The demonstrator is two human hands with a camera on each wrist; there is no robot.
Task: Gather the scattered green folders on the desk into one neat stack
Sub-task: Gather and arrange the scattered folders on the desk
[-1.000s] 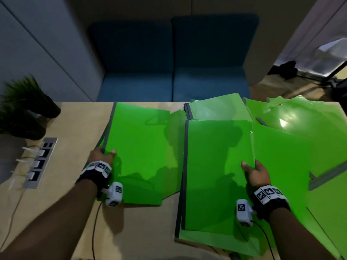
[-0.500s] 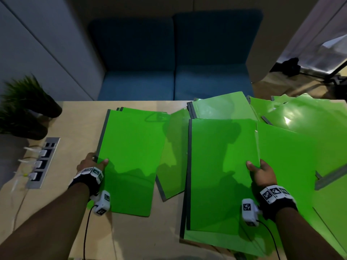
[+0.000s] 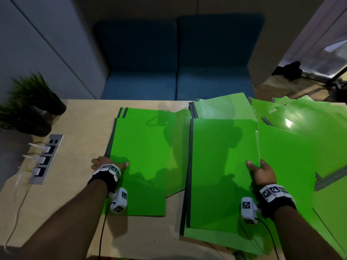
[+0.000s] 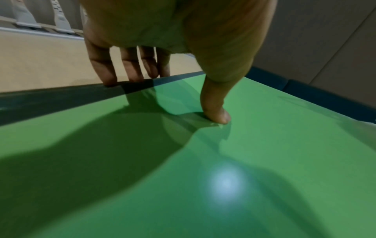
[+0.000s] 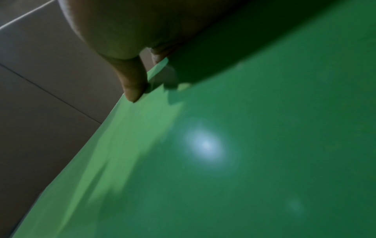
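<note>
Several green folders lie on the desk [image 3: 84, 128]. My left hand [image 3: 109, 164] pinches the left folder [image 3: 142, 156] at its dark spine edge, thumb [image 4: 215, 112] on the cover and fingers [image 4: 105, 70] down over the spine. A second spine peeks out behind it, and a paler folder [image 3: 178, 147] shows from under its right side. My right hand [image 3: 259, 171] grips the right edge of the middle folder [image 3: 221, 166], thumb [image 5: 134, 83] on top. That folder lies on others. A loose pile of folders [image 3: 309, 132] fans out at the right.
A power strip [image 3: 45, 158] with plugged-in cables is set into the desk at the left, and a dark potted plant [image 3: 28, 102] stands behind it. A blue sofa [image 3: 176, 62] sits beyond the desk's far edge. A grey spine strip [image 3: 330, 179] sticks out of the right pile.
My left hand has slid the left folder toward me and squared it, so more of the paler folder beneath shows. The right hand keeps its hold on the middle folder.
</note>
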